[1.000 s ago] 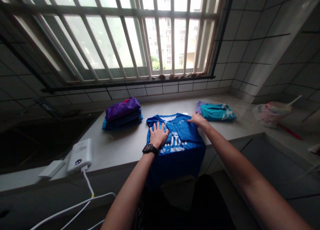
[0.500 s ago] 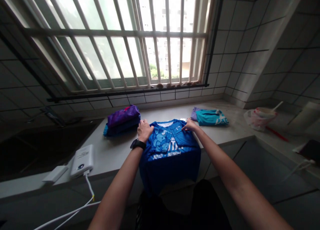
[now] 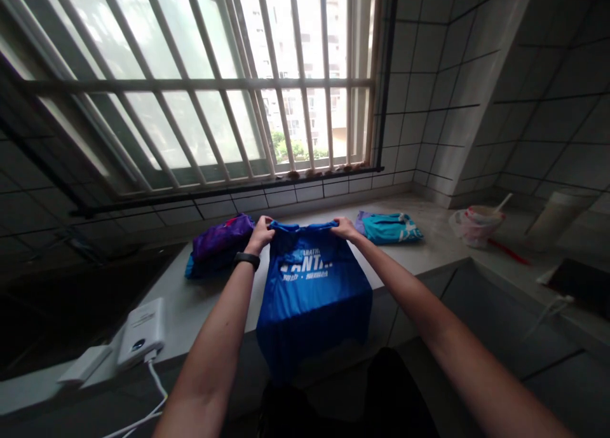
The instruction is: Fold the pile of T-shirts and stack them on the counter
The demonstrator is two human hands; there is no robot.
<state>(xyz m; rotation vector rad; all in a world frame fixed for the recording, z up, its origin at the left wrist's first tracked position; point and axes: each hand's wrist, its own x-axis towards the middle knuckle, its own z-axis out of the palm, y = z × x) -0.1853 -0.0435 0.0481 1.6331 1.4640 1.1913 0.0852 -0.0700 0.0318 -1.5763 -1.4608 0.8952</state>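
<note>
A blue shirt [image 3: 317,298] with white lettering lies over the counter, its lower part hanging past the front edge. My left hand [image 3: 260,233] pinches the shirt's upper left corner; a dark band circles that wrist. At the upper right corner, my right hand [image 3: 344,228] grips the fabric between thumb and fingers. The shirt's top edge is raised and stretched between both hands. Close by on the left is a folded purple and blue garment pile [image 3: 222,238]. A folded teal garment [image 3: 389,228] with a lilac one lies right of my right hand.
The white counter [image 3: 200,301] runs beneath a barred window. At left are a dark sink [image 3: 86,285], a white power bank [image 3: 143,330] with a cable, and a small white box [image 3: 86,364]. A bagged cup [image 3: 476,225] and a red strip [image 3: 509,252] stand at right.
Both hands have lifted the shirt's upper edge, and the sleeves and collar no longer show spread on top. The camera view has shifted slightly.
</note>
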